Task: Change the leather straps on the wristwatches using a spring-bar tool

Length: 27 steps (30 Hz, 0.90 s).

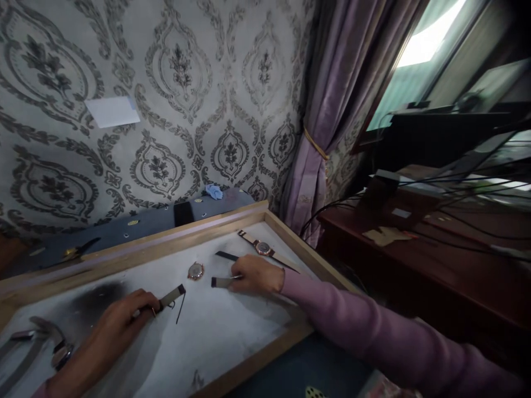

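My left hand (124,315) is closed on a watch strap (171,297), whose dark-tipped end sticks out to the right. A thin dark pin-like piece (181,308) lies by that tip; I cannot tell whether it is attached. My right hand (257,272) pinches another strap piece (221,282) near the tray surface, its dark end pointing left. Between the hands, slightly farther back, lies a round watch case (196,271) with no strap on it. A dark strap piece (226,255) runs partly under my right hand. Behind that hand lies a watch (263,247) with straps attached.
The wooden-rimmed tray (286,229) has a pale bottom. More watches and straps (62,354) lie at its left. Beyond the rim are a black flat object (183,213) and a crumpled blue item (214,191). A reddish-brown desk (456,260) with cables stands right.
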Tool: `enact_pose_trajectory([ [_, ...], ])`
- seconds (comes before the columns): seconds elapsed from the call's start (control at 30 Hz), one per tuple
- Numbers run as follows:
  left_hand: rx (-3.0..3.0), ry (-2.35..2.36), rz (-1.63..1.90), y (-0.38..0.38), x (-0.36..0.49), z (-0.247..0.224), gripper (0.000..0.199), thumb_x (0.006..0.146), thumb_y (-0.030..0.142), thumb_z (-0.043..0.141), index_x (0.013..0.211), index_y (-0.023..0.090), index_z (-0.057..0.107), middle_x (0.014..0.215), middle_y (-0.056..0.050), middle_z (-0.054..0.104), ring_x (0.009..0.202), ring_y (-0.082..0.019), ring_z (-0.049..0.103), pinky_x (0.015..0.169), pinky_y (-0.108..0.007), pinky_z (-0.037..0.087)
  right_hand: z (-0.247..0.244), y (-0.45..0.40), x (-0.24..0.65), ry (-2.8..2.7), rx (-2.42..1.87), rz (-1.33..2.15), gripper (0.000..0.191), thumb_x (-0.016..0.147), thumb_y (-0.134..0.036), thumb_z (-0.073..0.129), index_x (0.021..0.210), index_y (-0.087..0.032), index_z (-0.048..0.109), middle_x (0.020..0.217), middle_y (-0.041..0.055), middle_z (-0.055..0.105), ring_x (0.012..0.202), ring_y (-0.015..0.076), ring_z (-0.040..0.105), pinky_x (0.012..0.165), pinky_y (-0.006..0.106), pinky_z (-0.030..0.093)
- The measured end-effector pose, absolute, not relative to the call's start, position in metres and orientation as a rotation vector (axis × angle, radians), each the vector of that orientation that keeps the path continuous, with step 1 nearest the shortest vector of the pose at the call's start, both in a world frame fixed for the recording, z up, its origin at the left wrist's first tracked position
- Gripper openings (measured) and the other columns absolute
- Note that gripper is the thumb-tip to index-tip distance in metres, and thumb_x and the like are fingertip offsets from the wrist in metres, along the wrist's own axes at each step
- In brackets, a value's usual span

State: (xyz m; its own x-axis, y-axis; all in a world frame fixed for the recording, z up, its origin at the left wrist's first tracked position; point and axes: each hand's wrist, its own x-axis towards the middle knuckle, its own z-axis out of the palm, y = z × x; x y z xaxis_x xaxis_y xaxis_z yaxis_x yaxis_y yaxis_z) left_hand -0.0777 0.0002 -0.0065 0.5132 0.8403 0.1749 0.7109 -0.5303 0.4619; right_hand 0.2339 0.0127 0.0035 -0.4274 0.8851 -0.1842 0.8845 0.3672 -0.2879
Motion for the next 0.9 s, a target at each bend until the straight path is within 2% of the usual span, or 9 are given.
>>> enact_pose_trajectory([
  [0.1,2.422,1.314,0.559,0.006,-0.081,-0.007,0.020,0.084,0.028,0.047,0.078,0.024,0.066,0.075,0.001,0.071,0.069,-0.017,0.066,0.065,-0.024,0.051,0.004,0.015,0.236,-2.593,-1.645,0.635,0.029,0.078,-0.041,0.063,0.066,-0.015,0.068,0.058,-0.0003,0.059,0.056,0.0117,0.051,0.048,0.023,0.024],
  [0.2,2.458,1.343,0.614,0.007,-0.085,-0.008,0.023,0.088,0.022,0.041,0.092,0.024,0.064,0.087,-0.001,0.070,0.080,-0.018,0.066,0.073,-0.027,0.052,0.005,0.021,0.239,-2.533,-1.667,0.641,0.029,0.080,-0.040,0.062,0.069,-0.015,0.068,0.059,-0.0017,0.058,0.058,0.0110,0.051,0.050,0.021,0.029],
  [0.3,2.552,1.425,0.654,-0.003,-0.084,-0.004,0.027,0.091,0.017,0.036,0.107,0.023,0.057,0.103,-0.005,0.065,0.090,-0.019,0.064,0.080,-0.031,0.050,0.001,0.032,0.244,-2.379,-1.803,0.518,0.025,0.086,-0.034,0.054,0.089,-0.014,0.068,0.075,0.0030,0.065,0.068,0.0140,0.057,0.056,0.022,0.035],
  [0.4,2.676,1.444,0.553,-0.033,-0.069,0.007,0.036,0.089,0.006,0.031,0.111,0.021,0.055,0.105,-0.008,0.062,0.089,-0.020,0.063,0.078,-0.033,0.051,-0.007,0.041,0.250,-2.250,-1.909,0.365,0.032,0.084,-0.031,0.055,0.108,-0.011,0.062,0.093,0.0113,0.067,0.084,0.0206,0.061,0.066,0.025,0.040],
  [0.47,2.771,1.359,0.365,-0.060,-0.053,0.013,0.042,0.085,-0.002,0.031,0.110,0.022,0.054,0.107,-0.008,0.062,0.090,-0.021,0.062,0.074,-0.033,0.052,-0.012,0.043,0.252,-2.252,-1.907,0.335,0.033,0.083,-0.034,0.058,0.106,-0.010,0.063,0.093,0.0124,0.068,0.086,0.0229,0.063,0.069,0.027,0.042],
  [0.53,2.833,1.254,0.210,-0.085,-0.039,0.016,0.034,0.084,0.000,0.038,0.104,0.022,0.054,0.104,-0.007,0.062,0.093,-0.023,0.061,0.070,-0.034,0.053,-0.016,0.045,0.251,-2.262,-1.891,0.313,0.030,0.083,-0.032,0.056,0.104,-0.012,0.064,0.091,0.0121,0.069,0.085,0.0237,0.064,0.069,0.028,0.043],
  [0.67,2.890,1.151,0.146,-0.108,-0.028,0.014,0.020,0.086,0.004,0.043,0.098,0.018,0.050,0.099,-0.007,0.060,0.087,-0.023,0.060,0.065,-0.034,0.054,-0.019,0.050,0.245,-2.268,-1.871,0.278,0.022,0.083,-0.028,0.053,0.093,-0.013,0.066,0.090,0.0138,0.070,0.084,0.0260,0.065,0.069,0.030,0.043],
  [0.77,2.882,1.173,0.175,-0.107,-0.032,0.011,0.019,0.085,0.005,0.044,0.099,0.018,0.050,0.097,-0.008,0.058,0.088,-0.024,0.060,0.065,-0.034,0.052,-0.019,0.052,0.239,-2.225,-1.887,0.244,0.021,0.082,-0.028,0.052,0.087,-0.012,0.065,0.086,0.0159,0.070,0.079,0.0269,0.065,0.065,0.031,0.042],
  [0.9,2.863,1.175,0.164,-0.102,-0.036,0.011,0.019,0.087,0.007,0.041,0.101,0.016,0.052,0.096,-0.009,0.058,0.087,-0.024,0.059,0.066,-0.035,0.050,-0.013,0.048,0.233,-2.154,-1.860,0.225,0.015,0.076,-0.028,0.057,0.069,-0.016,0.062,0.073,0.0107,0.069,0.068,0.0216,0.063,0.061,0.027,0.042],
])
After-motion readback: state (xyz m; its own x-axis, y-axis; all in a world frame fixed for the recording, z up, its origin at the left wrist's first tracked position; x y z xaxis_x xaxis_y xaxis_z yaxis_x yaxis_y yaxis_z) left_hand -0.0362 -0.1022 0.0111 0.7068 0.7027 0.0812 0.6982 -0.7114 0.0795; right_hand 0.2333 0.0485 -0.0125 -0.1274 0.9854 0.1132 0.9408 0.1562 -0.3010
